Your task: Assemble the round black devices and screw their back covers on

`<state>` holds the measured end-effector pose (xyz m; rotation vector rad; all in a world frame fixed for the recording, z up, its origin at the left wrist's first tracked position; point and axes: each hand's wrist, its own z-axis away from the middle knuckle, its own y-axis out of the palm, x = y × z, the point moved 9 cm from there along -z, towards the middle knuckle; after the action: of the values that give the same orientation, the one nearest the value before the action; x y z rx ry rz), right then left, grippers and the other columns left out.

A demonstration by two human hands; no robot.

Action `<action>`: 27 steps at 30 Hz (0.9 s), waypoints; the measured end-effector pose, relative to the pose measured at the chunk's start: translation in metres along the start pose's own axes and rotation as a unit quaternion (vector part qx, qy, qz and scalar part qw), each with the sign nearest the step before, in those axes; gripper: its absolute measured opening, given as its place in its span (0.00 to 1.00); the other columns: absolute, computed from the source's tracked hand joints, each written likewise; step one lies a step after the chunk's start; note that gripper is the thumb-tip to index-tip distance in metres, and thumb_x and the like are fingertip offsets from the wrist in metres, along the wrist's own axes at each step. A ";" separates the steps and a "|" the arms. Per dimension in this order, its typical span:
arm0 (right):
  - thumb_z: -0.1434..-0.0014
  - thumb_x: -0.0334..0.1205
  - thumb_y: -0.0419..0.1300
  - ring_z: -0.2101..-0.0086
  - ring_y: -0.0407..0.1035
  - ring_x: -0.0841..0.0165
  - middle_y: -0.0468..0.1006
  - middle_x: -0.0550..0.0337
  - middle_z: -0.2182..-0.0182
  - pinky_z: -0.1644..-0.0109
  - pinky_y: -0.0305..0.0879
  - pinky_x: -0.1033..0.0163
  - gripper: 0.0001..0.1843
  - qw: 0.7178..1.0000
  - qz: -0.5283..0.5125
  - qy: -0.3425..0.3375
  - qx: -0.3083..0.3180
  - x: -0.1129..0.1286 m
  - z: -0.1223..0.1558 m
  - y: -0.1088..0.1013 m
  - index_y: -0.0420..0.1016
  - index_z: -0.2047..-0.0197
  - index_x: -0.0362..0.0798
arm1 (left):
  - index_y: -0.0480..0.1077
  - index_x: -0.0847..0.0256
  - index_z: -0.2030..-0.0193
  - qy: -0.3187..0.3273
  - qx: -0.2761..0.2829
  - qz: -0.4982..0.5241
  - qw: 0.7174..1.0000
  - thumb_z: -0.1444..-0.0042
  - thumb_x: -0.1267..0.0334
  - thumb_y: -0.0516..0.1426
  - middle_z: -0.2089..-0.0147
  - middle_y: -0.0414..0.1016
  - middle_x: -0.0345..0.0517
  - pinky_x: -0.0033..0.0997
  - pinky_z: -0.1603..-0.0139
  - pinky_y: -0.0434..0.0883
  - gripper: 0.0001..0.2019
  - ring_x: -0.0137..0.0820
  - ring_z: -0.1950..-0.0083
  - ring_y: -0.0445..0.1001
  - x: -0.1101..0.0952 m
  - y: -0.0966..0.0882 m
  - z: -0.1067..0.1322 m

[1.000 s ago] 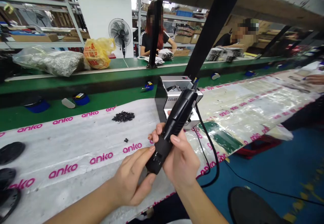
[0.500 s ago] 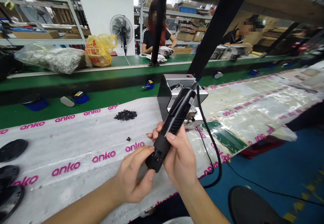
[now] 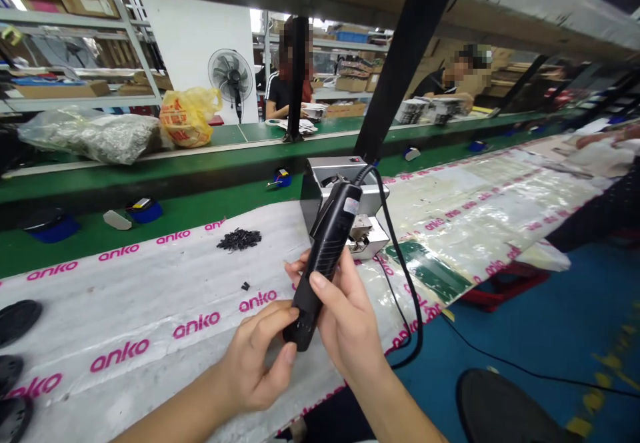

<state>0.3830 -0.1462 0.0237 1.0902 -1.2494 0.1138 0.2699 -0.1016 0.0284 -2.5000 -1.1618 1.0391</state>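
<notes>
A black corded electric screwdriver (image 3: 325,256) stands tilted in front of me, its cord curving down to the right. My right hand (image 3: 345,316) wraps around its body, with the thumb and fingers on the grip. My left hand (image 3: 255,356) holds its lower end between thumb and fingers. Behind the tool is a metal power box (image 3: 340,186). A small heap of black plastic pieces (image 3: 239,239) lies on the printed anko sheet (image 3: 150,296), left of my hands, with one loose black piece (image 3: 245,286) closer to them.
Round black discs (image 3: 17,321) lie at the left edge. Beyond the sheet runs a green conveyor belt (image 3: 150,193) with black upright posts. A co-worker's hand (image 3: 600,139) rests at the far right. Below right are a blue floor and a black stool seat (image 3: 500,409).
The whole view has shifted and rotated slightly as my head moved. The screwdriver now stands a little more upright and lower in the view, still in both hands.
</notes>
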 end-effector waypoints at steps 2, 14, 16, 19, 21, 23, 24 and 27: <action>0.47 0.36 0.60 0.48 0.69 0.60 0.74 0.56 0.52 0.40 0.64 0.51 0.27 1.000 -0.012 0.001 0.019 0.001 0.003 -0.001 0.66 0.43 0.54 | 0.56 0.60 0.37 -0.009 0.003 -0.014 1.000 0.42 0.71 0.53 0.51 0.75 0.57 0.30 0.57 0.78 0.25 0.36 0.55 0.79 0.001 0.003 0.004; 0.50 0.30 0.62 0.44 0.67 0.59 0.71 0.56 0.44 0.35 0.58 0.47 0.38 0.998 -0.029 -0.013 0.045 0.006 0.009 -0.005 0.59 0.36 0.56 | 0.57 0.59 0.35 -0.055 0.007 -0.049 0.997 0.37 0.65 0.54 0.51 0.78 0.59 0.33 0.59 0.79 0.24 0.37 0.61 0.81 0.014 0.003 0.023; 0.48 0.30 0.61 0.43 0.66 0.60 0.70 0.56 0.43 0.37 0.61 0.50 0.38 0.998 -0.025 -0.021 0.049 0.006 0.010 -0.005 0.58 0.36 0.56 | 0.57 0.60 0.35 -0.032 0.005 -0.049 0.998 0.36 0.65 0.52 0.51 0.79 0.58 0.30 0.60 0.79 0.23 0.35 0.61 0.81 0.007 0.001 0.016; 0.48 0.27 0.59 0.42 0.65 0.60 0.69 0.56 0.43 0.39 0.64 0.54 0.37 0.998 -0.013 -0.034 0.059 0.007 0.012 -0.005 0.59 0.36 0.55 | 0.60 0.62 0.36 0.023 -0.004 -0.063 0.998 0.34 0.66 0.50 0.52 0.79 0.57 0.27 0.58 0.78 0.20 0.34 0.57 0.81 -0.007 -0.002 0.003; 0.50 0.26 0.58 0.42 0.64 0.60 0.69 0.55 0.42 0.41 0.66 0.55 0.39 0.997 -0.015 -0.038 0.063 0.006 0.013 -0.004 0.57 0.35 0.55 | 0.60 0.64 0.37 0.043 0.000 -0.064 0.997 0.34 0.68 0.49 0.50 0.77 0.58 0.26 0.54 0.76 0.19 0.34 0.53 0.80 -0.012 -0.001 -0.003; 0.51 0.27 0.58 0.42 0.64 0.59 0.68 0.54 0.43 0.41 0.67 0.54 0.42 0.997 -0.018 -0.038 0.059 0.005 0.012 -0.004 0.55 0.34 0.55 | 0.59 0.64 0.36 0.041 0.012 -0.044 0.998 0.34 0.70 0.49 0.49 0.76 0.58 0.25 0.55 0.76 0.20 0.32 0.54 0.79 -0.011 0.000 -0.006; 0.52 0.27 0.58 0.42 0.64 0.59 0.68 0.54 0.43 0.41 0.67 0.53 0.42 0.998 -0.017 -0.039 0.056 0.005 0.011 -0.005 0.54 0.34 0.55 | 0.59 0.63 0.35 0.035 0.020 -0.029 0.999 0.34 0.71 0.48 0.50 0.76 0.57 0.25 0.57 0.76 0.21 0.31 0.57 0.79 -0.010 0.001 -0.006; 0.52 0.28 0.59 0.42 0.64 0.58 0.67 0.54 0.43 0.40 0.66 0.51 0.43 0.998 -0.006 -0.037 0.045 0.004 0.007 -0.007 0.53 0.33 0.55 | 0.58 0.60 0.35 0.019 0.052 0.016 0.998 0.33 0.72 0.46 0.55 0.75 0.53 0.25 0.63 0.75 0.21 0.29 0.64 0.77 -0.005 0.006 -0.005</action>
<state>0.3834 -0.1567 0.0219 1.1890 -1.3138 0.1235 0.2746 -0.1085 0.0320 -2.4534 -1.0334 1.0276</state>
